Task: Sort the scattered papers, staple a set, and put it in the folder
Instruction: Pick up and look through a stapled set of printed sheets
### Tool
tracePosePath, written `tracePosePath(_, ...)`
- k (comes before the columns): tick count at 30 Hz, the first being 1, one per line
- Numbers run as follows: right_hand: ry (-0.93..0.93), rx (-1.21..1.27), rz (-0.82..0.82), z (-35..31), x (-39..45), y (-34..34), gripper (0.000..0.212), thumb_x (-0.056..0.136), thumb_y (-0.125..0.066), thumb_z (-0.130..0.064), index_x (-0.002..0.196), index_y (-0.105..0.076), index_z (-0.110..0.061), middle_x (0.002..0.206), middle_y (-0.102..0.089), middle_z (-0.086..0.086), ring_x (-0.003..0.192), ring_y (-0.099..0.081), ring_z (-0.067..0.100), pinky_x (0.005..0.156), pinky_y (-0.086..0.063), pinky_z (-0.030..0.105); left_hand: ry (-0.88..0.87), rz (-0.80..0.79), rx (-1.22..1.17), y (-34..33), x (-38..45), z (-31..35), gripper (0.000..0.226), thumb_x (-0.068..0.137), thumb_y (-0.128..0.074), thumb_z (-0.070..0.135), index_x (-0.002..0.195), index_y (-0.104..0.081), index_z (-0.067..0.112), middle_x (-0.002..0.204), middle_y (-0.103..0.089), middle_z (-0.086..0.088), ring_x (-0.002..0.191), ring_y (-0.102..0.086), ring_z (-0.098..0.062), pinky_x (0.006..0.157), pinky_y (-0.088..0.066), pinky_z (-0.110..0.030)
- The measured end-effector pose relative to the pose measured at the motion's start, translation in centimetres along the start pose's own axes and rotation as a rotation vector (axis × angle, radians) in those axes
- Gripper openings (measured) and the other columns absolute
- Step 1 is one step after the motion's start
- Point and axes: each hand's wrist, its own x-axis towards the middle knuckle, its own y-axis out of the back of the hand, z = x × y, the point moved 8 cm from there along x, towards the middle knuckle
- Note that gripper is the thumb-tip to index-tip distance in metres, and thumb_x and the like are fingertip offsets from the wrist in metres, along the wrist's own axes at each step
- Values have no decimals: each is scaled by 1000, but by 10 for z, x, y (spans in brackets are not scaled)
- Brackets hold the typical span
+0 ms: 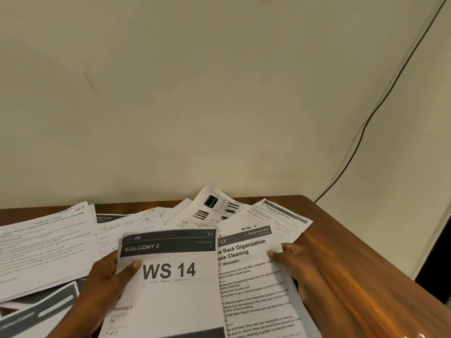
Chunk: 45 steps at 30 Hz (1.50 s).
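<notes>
left hand (107,276) pinches the ws 14 sheet (170,284); right hand (296,262) grips the shoe-rack sheet (253,284).

WS 14 sheet (170,284) in left hand (107,284) | shoe-rack sheet (253,284) in right hand (297,264), beside it | loose papers (48,242) beyond both, on table (353,264)
</notes>
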Motion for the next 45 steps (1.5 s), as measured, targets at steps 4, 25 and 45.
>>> tracePosePath(4,0,-21,-6,1,3,-2,12,91,-74,2,101,-78,-2,99,-82,10,93,-79,29,94,-60,47,-17,1,2,-3,-4,7,13,97,-69,19,110,-66,16,85,-82,-5,72,-79,-30,67,-62,-44)
tracePosePath(25,165,198,-8,-31,-21,-48,21,92,-72,-9,113,-73,-9,99,-81,14,87,-78,38,84,-61,58,-23,-177,-222,-8,-9,14,15,91,-75,7,104,-80,11,105,-76,-28,98,-74,-48,99,-51,-69)
tracePosePath(45,49,161,-209,-7,-48,-119,18,101,-64,-25,108,-78,-17,99,-81,15,89,-79,37,90,-61,60,-11,-103,-331,-15,-9,17,24,88,-71,-2,111,-69,-5,103,-77,-26,94,-75,-46,83,-62,-52)
